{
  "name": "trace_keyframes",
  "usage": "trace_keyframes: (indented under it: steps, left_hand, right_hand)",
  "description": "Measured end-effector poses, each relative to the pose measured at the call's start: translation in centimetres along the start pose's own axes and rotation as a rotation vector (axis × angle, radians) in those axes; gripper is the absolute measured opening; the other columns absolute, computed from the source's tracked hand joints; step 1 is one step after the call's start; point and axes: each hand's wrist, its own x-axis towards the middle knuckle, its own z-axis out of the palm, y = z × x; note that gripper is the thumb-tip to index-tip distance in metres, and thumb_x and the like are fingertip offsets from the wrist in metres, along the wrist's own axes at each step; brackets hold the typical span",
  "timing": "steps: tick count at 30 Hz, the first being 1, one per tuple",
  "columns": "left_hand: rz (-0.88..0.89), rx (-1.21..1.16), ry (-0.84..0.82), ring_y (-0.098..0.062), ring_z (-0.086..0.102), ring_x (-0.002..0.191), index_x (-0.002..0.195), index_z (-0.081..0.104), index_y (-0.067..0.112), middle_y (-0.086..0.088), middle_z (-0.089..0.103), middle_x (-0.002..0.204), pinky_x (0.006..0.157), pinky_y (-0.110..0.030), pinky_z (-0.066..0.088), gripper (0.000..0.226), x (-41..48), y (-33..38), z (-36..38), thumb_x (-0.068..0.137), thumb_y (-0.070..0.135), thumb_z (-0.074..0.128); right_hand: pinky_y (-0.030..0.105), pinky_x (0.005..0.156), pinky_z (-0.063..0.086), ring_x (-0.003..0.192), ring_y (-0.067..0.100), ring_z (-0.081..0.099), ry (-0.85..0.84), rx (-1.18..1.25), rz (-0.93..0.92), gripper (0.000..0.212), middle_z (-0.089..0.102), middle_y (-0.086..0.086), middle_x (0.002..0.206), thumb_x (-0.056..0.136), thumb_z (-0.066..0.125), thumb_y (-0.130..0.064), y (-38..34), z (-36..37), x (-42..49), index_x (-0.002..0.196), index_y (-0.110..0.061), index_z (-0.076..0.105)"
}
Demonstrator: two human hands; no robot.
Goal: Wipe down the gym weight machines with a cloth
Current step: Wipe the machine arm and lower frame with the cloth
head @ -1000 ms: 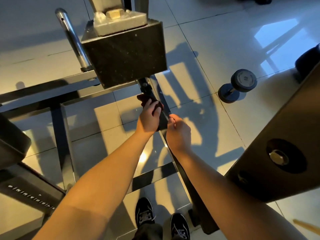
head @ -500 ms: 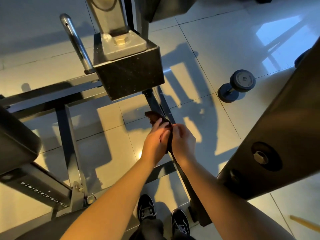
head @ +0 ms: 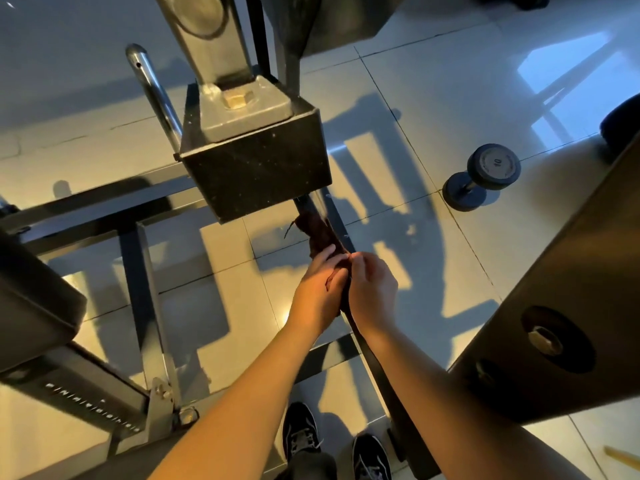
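A dark brown cloth (head: pixel 320 233) is wrapped round a slanted black bar (head: pixel 377 368) of the weight machine, just below the machine's black box-shaped block (head: pixel 256 174). My left hand (head: pixel 320 292) grips the cloth on the bar from the left. From the right, my right hand (head: pixel 372 291) closes on the same cloth and bar, fingers curled, the two hands touching. The cloth's upper end sticks out above my fingers, with a loose thread hanging left.
A chrome handle (head: pixel 152 88) rises left of the block. A padded seat (head: pixel 31 299) and a numbered adjustment rail (head: pixel 93 407) are at left. A large dark pad (head: pixel 554 306) fills the right side. A dumbbell (head: pixel 483 176) lies on the tiled floor. My shoes (head: pixel 301 434) stand below.
Both hands came together on the bar and slid down it with the cloth, then stayed about the same spot. The view tilted, showing more of the machine's upper post.
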Motion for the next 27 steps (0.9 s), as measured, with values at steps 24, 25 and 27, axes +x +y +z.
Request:
trace_keyframes:
  steps: [24,25,27]
  left_hand:
    - [-0.191,-0.343,0.108,-0.002,0.030,0.143,0.140,0.056,0.026,0.012,0.031,0.160,0.111,-0.015,0.024,0.035,1.1,0.2,-0.6,0.106,0.024,0.050]
    - [-0.210,-0.315,0.106,-0.008,0.030,0.146,0.142,0.055,0.022,0.007,0.031,0.162,0.110,-0.017,0.023,0.036,2.3,0.0,-1.0,0.106,0.024,0.049]
    - [-0.276,-0.294,0.142,-0.018,0.029,0.149,0.146,0.050,0.019,0.000,0.026,0.165,0.106,-0.018,0.025,0.039,4.7,-0.1,-1.7,0.107,0.024,0.045]
  right_hand:
    - [0.014,0.072,0.048,0.081,-0.004,0.059,-0.030,-0.323,-0.200,0.020,0.059,-0.019,0.085,0.106,0.043,-0.026,0.5,1.2,0.5,0.104,-0.024,0.063]
    - [0.017,0.072,0.050,0.080,-0.003,0.059,-0.047,-0.328,-0.204,0.020,0.059,-0.017,0.085,0.106,0.043,-0.026,0.5,1.2,0.8,0.105,-0.023,0.063]
    - [0.018,0.071,0.052,0.079,-0.002,0.060,-0.077,-0.297,-0.186,0.017,0.060,-0.017,0.084,0.106,0.045,-0.024,0.3,1.4,1.1,0.106,-0.025,0.062]
